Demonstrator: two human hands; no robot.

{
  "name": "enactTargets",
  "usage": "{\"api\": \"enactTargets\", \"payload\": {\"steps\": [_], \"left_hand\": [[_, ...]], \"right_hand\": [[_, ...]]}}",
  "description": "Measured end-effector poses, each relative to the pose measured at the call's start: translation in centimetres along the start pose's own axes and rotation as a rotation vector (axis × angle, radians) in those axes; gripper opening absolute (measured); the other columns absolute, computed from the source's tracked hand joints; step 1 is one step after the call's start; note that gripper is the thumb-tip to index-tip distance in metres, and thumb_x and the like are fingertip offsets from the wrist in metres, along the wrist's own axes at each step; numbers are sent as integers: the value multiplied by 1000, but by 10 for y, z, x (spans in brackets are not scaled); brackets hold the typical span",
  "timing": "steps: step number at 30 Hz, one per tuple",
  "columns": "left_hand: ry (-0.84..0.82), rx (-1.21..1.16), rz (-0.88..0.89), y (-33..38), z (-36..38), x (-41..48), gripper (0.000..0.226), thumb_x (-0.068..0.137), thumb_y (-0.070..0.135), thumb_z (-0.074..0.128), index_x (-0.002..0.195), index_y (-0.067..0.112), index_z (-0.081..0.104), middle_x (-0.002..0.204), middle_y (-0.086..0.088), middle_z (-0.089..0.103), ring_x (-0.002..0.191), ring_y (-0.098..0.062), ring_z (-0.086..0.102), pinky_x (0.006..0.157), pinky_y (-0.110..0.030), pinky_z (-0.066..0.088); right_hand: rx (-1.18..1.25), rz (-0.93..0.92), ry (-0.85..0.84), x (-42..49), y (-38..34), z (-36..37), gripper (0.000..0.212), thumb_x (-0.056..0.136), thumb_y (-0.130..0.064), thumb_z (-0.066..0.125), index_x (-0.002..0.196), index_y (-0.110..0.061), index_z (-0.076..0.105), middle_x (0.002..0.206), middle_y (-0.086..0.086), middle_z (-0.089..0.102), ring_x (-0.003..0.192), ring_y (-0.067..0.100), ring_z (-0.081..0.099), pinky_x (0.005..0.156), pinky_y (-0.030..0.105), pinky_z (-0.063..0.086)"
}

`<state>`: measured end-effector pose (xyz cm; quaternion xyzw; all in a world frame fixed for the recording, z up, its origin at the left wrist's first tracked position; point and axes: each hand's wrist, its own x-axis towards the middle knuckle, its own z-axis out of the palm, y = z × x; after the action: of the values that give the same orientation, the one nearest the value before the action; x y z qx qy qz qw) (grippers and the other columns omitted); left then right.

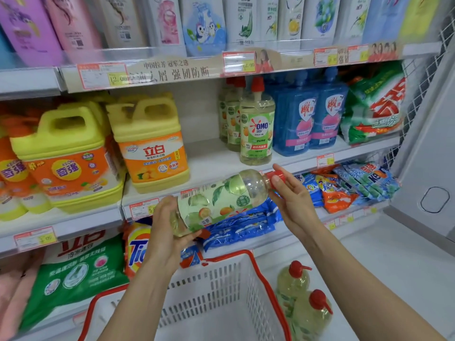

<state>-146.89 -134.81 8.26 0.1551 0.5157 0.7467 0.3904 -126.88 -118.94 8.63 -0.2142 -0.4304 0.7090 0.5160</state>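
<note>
Head view: your left hand [164, 233] grips the bottle [221, 199] by its base, right hand [293, 203] pinches the cap [279, 177]; not yet in the basket [267, 286].

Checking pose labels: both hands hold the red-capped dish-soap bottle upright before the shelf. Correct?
No, it is not upright. The head view shows the dish-soap bottle lying nearly sideways, red cap pointing right. The left hand grips its base and the right hand holds the cap, before the shelf.

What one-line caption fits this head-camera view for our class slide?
Left hand and right hand hold a red-capped dish-soap bottle sideways above a white shopping basket.
</note>
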Motion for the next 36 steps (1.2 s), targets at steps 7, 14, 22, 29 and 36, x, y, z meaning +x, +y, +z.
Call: {"api": "enactTargets", "payload": {"steps": [7, 14, 22, 29, 36], "left_hand": [[-44, 196, 343, 7, 4, -10, 55, 72, 36, 68, 123, 49, 52, 135, 1, 58, 126, -30, 53, 104, -61, 42], [-336, 198, 125, 4, 6, -10, 74, 76, 46, 74, 142, 44, 40, 129, 7, 65, 118, -20, 63, 99, -47, 49], [-224, 200, 179, -6, 13, -19, 69, 56, 39, 83, 118, 47, 54, 116, 9, 68, 92, -10, 72, 62, -30, 59], [-314, 757, 624, -2, 17, -28, 92, 62, 25, 92, 130, 54, 37, 133, 28, 45, 121, 3, 48, 91, -18, 49], [-335, 532, 150, 1, 27, -31, 79, 67, 73, 60, 139, 50, 40, 141, 13, 51, 118, -12, 58, 79, -24, 57]], "right_hand": [[76, 347, 154, -2, 9, 17, 51, 90, -35, 68, 132, -18, 43, 114, 11, 69, 99, 26, 70, 76, 45, 59], [227, 185, 242, -6, 8, 23, 71, 87, -11, 72, 146, 2, 35, 131, 25, 61, 115, 34, 64, 99, 49, 51], [-77, 68, 190, -3, -2, 16, 79, 94, -25, 65, 154, -30, 14, 136, 11, 59, 113, 22, 65, 87, 36, 57], [-4, 351, 286, -9, 15, 25, 110, 64, -56, 81, 149, -37, 13, 120, 8, 60, 100, 30, 68, 65, 52, 60], [100, 65, 325, -3, 7, 20, 122, 49, -39, 86, 150, -49, 17, 132, 10, 56, 102, 28, 70, 75, 47, 61]]}}
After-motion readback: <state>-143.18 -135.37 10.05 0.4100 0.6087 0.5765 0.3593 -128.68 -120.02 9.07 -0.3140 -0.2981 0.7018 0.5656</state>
